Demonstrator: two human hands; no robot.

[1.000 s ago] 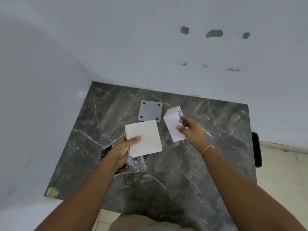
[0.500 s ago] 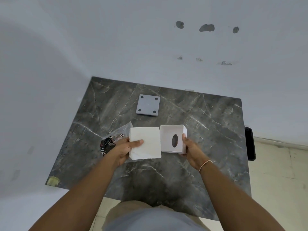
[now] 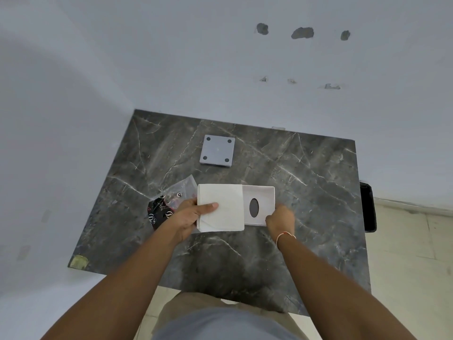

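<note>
White plaster wall (image 3: 171,57), pitted with three dark patches (image 3: 302,33) high on its far side, fills most of the view. Against it stands a dark grey marble table (image 3: 306,192) veined in white, with pale floor tiles (image 3: 404,241) showing to the right and a black object (image 3: 367,207) at the table's right edge. On the far part of the table lies a grey square plate (image 3: 217,150) with four dark dots, and at the near left a clear bag (image 3: 169,202) with something black and printed inside. Over the table's middle is a white box cover (image 3: 220,207), and a white tray (image 3: 258,204) with an oval hole is partly tucked into it, sticking out to the right. The left hand (image 3: 188,214) grips the cover, thumb across its top, while the right hand (image 3: 280,220) pinches the tray's near right corner. The step looks like sliding the tray into the cover: keep both level and square, push straight left, and squeeze lightly so the cover's walls don't bind
</note>
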